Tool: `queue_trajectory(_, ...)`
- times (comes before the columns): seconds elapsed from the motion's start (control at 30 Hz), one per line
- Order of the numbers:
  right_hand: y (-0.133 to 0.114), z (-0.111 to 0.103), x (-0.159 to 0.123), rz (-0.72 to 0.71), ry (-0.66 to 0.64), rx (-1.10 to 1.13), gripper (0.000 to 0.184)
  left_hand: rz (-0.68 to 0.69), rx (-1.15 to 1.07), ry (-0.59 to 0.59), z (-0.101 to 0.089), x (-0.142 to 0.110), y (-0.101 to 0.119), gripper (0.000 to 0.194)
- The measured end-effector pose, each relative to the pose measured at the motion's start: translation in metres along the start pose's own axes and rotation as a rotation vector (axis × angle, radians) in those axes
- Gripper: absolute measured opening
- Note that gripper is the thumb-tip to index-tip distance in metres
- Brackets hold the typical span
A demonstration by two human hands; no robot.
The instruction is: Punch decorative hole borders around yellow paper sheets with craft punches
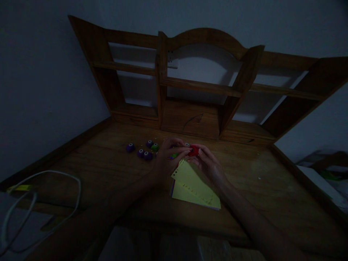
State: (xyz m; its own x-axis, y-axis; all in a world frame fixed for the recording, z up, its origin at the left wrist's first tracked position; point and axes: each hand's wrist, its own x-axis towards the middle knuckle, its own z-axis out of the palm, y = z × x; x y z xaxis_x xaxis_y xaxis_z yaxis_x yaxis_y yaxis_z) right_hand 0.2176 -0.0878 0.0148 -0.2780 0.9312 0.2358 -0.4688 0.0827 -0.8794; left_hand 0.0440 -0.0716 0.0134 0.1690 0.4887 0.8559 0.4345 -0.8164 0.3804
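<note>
In the head view a small round red piece (pixel 194 150) with a dark spot on its left side is held up over the yellow paper. The fingers of my right hand (pixel 210 165) are closed around its right side. My left hand (pixel 168 156) reaches in from the left, with its fingertips pressed on the red piece near the dark spot. A small green piece (pixel 174 155) shows partly behind the left fingers. Yellow sheets with punched holes (pixel 195 185) lie below both hands, with a row of tiny crumb-like bits across them.
Several small purple pieces (pixel 130 147) with white eye-like rings lie left of my hands, beside a green one (pixel 154 147). A wooden shelf unit (pixel 190 117) stands along the back of the wooden desk (pixel 103 159). A white cable (pixel 78 188) loops over the front left.
</note>
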Motion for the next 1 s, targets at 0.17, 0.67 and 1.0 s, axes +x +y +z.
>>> queue_trajectory(0.17, -0.0043, 0.0039, -0.0011, -0.032, 0.007, -0.067, 0.020, 0.005, -0.045, 0.039, 0.0036, -0.0019, -0.0037, 0.018)
queue_trajectory(0.67, -0.0065, 0.0075, -0.0053, -0.036, -0.001, -0.136, 0.020, -0.003, 0.041, 0.065, 0.0011, -0.0012, 0.0030, 0.012)
queue_trajectory(1.0, -0.0078, 0.0086, -0.0088, -0.068, 0.015, -0.275, 0.020, 0.036, 0.087, 0.047, -0.0010, 0.0004, 0.0018, 0.011)
